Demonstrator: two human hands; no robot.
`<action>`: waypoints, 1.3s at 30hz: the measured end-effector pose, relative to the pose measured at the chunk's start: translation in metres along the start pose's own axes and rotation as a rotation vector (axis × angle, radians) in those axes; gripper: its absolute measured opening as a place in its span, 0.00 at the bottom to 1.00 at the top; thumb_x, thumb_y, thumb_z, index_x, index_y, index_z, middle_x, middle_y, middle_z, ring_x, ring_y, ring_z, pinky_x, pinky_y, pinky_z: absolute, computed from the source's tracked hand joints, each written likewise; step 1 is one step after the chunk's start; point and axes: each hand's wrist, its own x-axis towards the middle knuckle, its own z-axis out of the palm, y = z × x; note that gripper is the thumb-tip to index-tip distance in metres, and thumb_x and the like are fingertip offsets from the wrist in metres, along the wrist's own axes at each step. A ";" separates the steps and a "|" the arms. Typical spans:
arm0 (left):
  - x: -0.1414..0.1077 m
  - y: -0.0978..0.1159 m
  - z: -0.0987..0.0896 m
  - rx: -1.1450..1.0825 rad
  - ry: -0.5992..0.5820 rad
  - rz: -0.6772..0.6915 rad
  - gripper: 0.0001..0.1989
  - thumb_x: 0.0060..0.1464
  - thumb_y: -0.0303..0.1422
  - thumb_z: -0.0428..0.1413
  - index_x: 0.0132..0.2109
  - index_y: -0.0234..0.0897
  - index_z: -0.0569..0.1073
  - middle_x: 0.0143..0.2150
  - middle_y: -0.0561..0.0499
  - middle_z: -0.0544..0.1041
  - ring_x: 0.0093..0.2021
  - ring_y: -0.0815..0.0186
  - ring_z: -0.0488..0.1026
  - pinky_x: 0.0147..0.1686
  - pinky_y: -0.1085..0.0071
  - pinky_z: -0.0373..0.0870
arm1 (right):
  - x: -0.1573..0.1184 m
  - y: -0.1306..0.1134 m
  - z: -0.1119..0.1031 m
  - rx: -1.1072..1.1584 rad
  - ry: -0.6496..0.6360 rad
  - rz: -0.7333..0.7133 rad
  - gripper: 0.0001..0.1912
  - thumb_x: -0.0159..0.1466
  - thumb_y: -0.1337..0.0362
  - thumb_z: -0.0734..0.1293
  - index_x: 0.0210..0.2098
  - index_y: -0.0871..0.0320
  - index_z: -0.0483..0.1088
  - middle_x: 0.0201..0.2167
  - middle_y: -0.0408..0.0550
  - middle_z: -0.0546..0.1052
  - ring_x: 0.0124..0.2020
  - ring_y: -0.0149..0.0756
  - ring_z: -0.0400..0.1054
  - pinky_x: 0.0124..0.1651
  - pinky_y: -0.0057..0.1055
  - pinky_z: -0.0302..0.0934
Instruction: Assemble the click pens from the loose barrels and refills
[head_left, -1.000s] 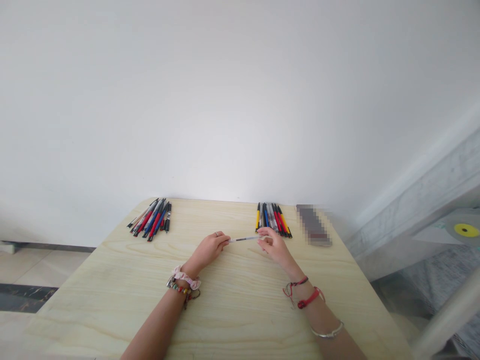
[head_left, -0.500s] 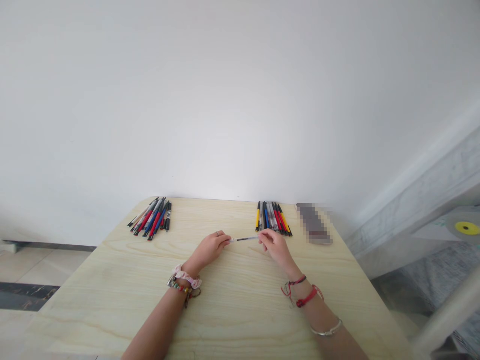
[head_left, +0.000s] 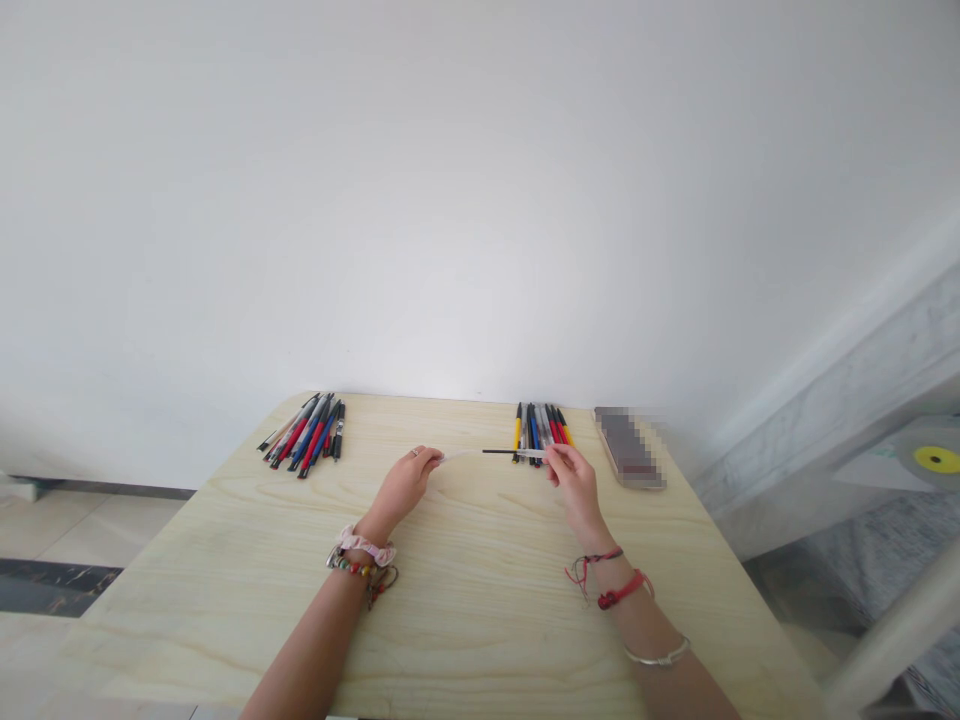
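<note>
My right hand [head_left: 574,480] is closed in a pinch on a thin pen refill [head_left: 500,452], black toward the left and whitish near the fingers. It is held level above the table, pointing left. Between finger and thumb of my left hand [head_left: 405,487] is a faint clear plastic sleeve [head_left: 459,456], lined up with the refill's black end. Whether the two still touch I cannot tell. Behind my right hand lies a row of pens [head_left: 536,425] in yellow, clear, blue and red; the refill partly covers their near ends.
Another bunch of pens [head_left: 304,435], red, blue and black, lies at the table's back left. A blurred-out flat object [head_left: 626,450] rests at the back right. The pale wooden table [head_left: 480,600] meets a white wall [head_left: 450,200] behind.
My hands have moved apart, left hand to the left and right hand to the right. More of the black refill now shows beyond the clear sleeve.
</note>
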 end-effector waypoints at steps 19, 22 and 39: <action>-0.003 0.028 0.001 -0.241 -0.048 -0.015 0.11 0.50 0.37 0.48 0.37 0.36 0.70 0.33 0.50 0.68 0.30 0.71 0.67 0.29 0.75 0.65 | -0.013 0.002 0.015 0.007 -0.113 0.087 0.15 0.46 0.54 0.67 0.26 0.59 0.66 0.12 0.40 0.65 0.18 0.30 0.60 0.16 0.24 0.49; -0.004 0.031 0.001 -0.217 -0.070 0.007 0.12 0.50 0.36 0.48 0.39 0.37 0.69 0.33 0.50 0.68 0.31 0.70 0.66 0.31 0.74 0.64 | -0.014 0.000 0.015 -0.006 -0.117 0.081 0.15 0.47 0.55 0.67 0.27 0.60 0.66 0.15 0.41 0.67 0.16 0.27 0.58 0.16 0.24 0.49; 0.002 0.006 0.003 -0.229 -0.025 -0.136 0.10 0.50 0.35 0.46 0.30 0.35 0.69 0.28 0.52 0.69 0.26 0.70 0.68 0.30 0.73 0.63 | -0.001 -0.003 0.001 0.087 0.032 -0.045 0.14 0.48 0.56 0.67 0.29 0.60 0.66 0.18 0.41 0.68 0.15 0.24 0.57 0.16 0.23 0.50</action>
